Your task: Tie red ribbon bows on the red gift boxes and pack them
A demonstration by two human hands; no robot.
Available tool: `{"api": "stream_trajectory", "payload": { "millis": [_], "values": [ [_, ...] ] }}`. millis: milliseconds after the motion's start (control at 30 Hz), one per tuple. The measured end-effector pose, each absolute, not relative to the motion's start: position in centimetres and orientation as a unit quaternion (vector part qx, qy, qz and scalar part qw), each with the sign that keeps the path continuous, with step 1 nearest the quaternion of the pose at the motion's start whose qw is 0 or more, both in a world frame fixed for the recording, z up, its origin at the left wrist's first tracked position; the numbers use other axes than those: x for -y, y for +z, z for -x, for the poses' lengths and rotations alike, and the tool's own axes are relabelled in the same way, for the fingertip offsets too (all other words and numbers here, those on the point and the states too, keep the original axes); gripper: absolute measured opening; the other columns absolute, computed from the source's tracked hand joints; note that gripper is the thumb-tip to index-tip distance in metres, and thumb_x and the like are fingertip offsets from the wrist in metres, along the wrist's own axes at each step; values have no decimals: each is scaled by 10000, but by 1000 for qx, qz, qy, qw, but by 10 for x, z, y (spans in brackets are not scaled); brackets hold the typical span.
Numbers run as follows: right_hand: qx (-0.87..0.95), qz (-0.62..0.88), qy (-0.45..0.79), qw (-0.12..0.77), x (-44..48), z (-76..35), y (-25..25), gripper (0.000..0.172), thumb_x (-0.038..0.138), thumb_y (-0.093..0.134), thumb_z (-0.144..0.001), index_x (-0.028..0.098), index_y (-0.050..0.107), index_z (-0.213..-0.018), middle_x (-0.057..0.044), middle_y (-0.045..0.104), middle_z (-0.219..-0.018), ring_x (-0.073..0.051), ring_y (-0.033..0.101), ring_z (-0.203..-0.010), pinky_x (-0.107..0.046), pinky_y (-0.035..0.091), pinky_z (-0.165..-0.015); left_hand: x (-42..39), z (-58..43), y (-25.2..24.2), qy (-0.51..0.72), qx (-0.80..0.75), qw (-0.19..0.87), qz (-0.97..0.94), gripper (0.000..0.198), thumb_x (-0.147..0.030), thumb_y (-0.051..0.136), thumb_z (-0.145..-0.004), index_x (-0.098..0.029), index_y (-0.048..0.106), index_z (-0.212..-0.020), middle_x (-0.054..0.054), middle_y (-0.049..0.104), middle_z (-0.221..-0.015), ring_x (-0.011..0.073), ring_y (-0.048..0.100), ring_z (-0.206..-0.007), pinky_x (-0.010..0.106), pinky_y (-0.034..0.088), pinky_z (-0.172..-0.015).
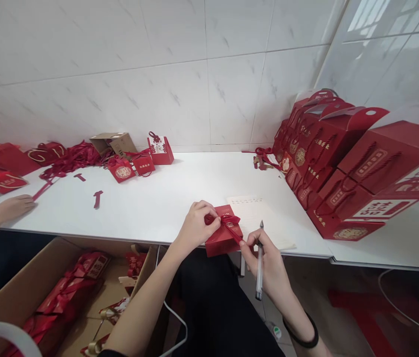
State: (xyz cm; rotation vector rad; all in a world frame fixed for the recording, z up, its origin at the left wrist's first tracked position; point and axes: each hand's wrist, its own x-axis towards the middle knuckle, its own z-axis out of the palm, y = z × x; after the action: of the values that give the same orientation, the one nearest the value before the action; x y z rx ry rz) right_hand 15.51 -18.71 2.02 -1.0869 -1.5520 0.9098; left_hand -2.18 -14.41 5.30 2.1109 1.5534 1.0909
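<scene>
A small red gift box (221,245) sits at the table's front edge, with a dark red ribbon bow (230,218) on its top. My left hand (199,225) pinches the bow's left loop between thumb and fingers. My right hand (267,260) pinches a ribbon tail at the box's right side. That same hand also carries a pen (260,267), held upright between its fingers with the tip pointing up. Under and behind the box lies an open notebook (265,220) with a few written marks along its top.
Stacked red gift boxes (328,163) fill the right side. Small boxes (143,163), a cardboard carton (114,144) and a ribbon heap (77,158) stand at the back left. A co-worker's hands (16,206) are at far left. Below, a large carton (101,297) holds ribboned boxes.
</scene>
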Motion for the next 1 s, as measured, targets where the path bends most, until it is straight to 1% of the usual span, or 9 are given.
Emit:
{"api": "stream_trajectory", "payload": {
  "millis": [133, 233, 300, 400, 467, 533, 600, 700, 1000],
  "values": [
    [649, 457, 377, 478, 199, -163, 23, 187, 329, 505, -833, 230, 376, -740, 60, 386, -574, -96, 377, -418, -221, 318, -428, 144, 22, 52, 380, -543, 153, -733, 96, -186, 553, -753, -195, 579, -661, 29, 600, -848, 197, 513, -887, 369, 420, -841],
    [675, 467, 356, 447, 198, -173, 25, 182, 344, 508, -844, 227, 409, -745, 47, 425, -581, -108, 414, -451, -226, 351, -453, 144, 23, 51, 376, -544, 160, -733, 94, -197, 552, -756, -199, 581, -667, 30, 594, -853, 200, 510, -895, 368, 420, -840],
    [664, 495, 328, 454, 188, -179, 27, 199, 387, 521, -841, 223, 440, -764, 24, 478, -624, -125, 465, -489, -238, 375, -463, 143, 23, 51, 374, -542, 167, -734, 87, -203, 551, -757, -201, 582, -676, 31, 590, -859, 202, 508, -905, 364, 420, -841],
    [626, 514, 292, 508, 161, -185, 29, 256, 460, 551, -819, 213, 488, -844, -43, 570, -775, -187, 571, -645, -273, 432, -510, 142, 24, 50, 374, -541, 174, -733, 83, -205, 547, -758, -203, 581, -683, 30, 581, -858, 205, 505, -915, 362, 417, -846],
    [658, 466, 311, 502, 143, -185, 31, 266, 462, 556, -823, 209, 511, -891, -75, 607, -875, -219, 598, -775, -306, 471, -607, 142, 24, 49, 375, -542, 173, -732, 81, -202, 546, -759, -203, 581, -686, 30, 578, -858, 205, 502, -920, 363, 412, -851],
    [704, 419, 327, 471, 129, -182, 33, 234, 428, 566, -829, 210, 525, -905, -71, 625, -894, -219, 602, -823, -328, 474, -689, 142, 24, 49, 374, -541, 171, -734, 80, -200, 544, -762, -202, 581, -690, 30, 576, -858, 205, 499, -920, 362, 410, -852],
    [733, 399, 329, 442, 121, -178, 35, 196, 383, 584, -822, 213, 529, -903, -48, 631, -843, -205, 604, -796, -325, 466, -707, 143, 24, 49, 373, -538, 170, -737, 82, -197, 538, -768, -200, 577, -695, 31, 575, -863, 203, 496, -916, 359, 410, -846],
    [750, 375, 346, 421, 117, -171, 37, 149, 337, 575, -823, 214, 533, -896, -25, 619, -795, -186, 594, -759, -302, 456, -675, 144, 24, 50, 369, -534, 172, -741, 85, -188, 528, -773, -197, 563, -696, 31, 571, -868, 199, 491, -904, 353, 411, -834],
    [757, 337, 311, 465, 105, -160, 46, 79, 285, 530, -853, 206, 532, -855, -24, 593, -808, -170, 572, -747, -275, 440, -675, 147, 23, 54, 351, -539, 182, -744, 60, -180, 501, -794, -195, 531, -744, 24, 560, -893, 195, 461, -930, 333, 408, -826]
  ]
}}
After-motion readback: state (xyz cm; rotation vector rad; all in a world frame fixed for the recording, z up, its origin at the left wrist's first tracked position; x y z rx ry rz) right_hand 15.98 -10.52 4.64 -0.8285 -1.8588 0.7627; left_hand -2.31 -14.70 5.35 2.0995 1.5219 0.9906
